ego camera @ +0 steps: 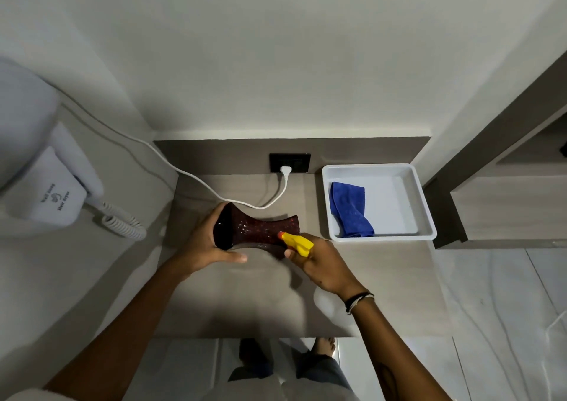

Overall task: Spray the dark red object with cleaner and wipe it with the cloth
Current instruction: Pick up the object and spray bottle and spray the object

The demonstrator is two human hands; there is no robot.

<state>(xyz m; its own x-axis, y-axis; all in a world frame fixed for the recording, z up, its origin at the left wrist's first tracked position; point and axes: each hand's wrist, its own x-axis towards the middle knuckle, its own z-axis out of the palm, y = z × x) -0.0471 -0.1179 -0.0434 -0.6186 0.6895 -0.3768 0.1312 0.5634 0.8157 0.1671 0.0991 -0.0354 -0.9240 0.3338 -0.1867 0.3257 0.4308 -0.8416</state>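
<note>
A dark red, waisted glass object [257,230] lies on its side above the counter, its wide dark end toward the left. My left hand [205,241] grips that wide end. My right hand [322,265] holds a spray bottle with a yellow trigger head [297,242], whose orange nozzle points at the object's right end from very close. The bottle's pale body [329,304] shows below my wrist. A blue cloth [349,210] lies folded in a white tray [426,216] to the right.
A white cable [196,180] runs from the wall hair dryer [52,192] across the counter to a black socket [290,163]. A coiled cord [122,221] hangs at the left. The counter's front edge [257,336] lies near my feet. A shelf unit [506,204] stands right.
</note>
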